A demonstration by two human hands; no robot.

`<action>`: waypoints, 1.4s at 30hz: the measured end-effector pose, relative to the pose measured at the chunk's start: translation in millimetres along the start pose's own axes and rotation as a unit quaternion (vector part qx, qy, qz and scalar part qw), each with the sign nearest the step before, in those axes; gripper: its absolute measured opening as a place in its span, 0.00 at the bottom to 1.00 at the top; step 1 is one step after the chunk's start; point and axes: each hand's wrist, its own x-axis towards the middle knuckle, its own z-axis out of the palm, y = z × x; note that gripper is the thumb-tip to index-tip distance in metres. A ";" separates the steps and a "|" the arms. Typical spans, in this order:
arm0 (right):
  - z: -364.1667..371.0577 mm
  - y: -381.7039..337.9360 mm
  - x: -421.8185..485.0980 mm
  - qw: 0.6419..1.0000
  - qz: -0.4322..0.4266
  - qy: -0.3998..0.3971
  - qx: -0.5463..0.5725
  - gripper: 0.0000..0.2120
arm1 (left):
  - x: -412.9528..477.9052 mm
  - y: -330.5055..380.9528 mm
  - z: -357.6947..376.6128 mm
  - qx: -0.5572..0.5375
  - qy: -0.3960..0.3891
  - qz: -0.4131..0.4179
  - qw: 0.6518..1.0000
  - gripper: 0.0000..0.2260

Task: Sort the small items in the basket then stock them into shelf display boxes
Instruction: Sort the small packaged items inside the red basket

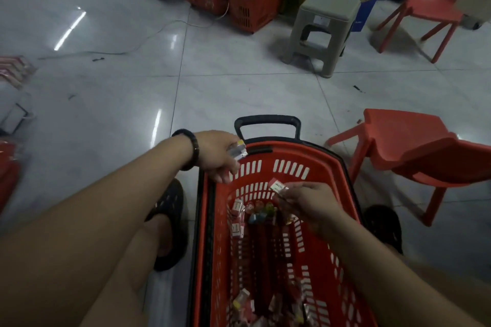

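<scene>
Now your left hand grips small packets at the far rim of the red basket, and your right hand pinches one white packet above the loose items inside.
</scene>
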 end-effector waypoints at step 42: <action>22.7 36.1 -41.4 0.987 -0.112 -0.009 0.113 0.11 | 23.1 18.1 59.5 0.182 -0.165 0.089 0.965 0.23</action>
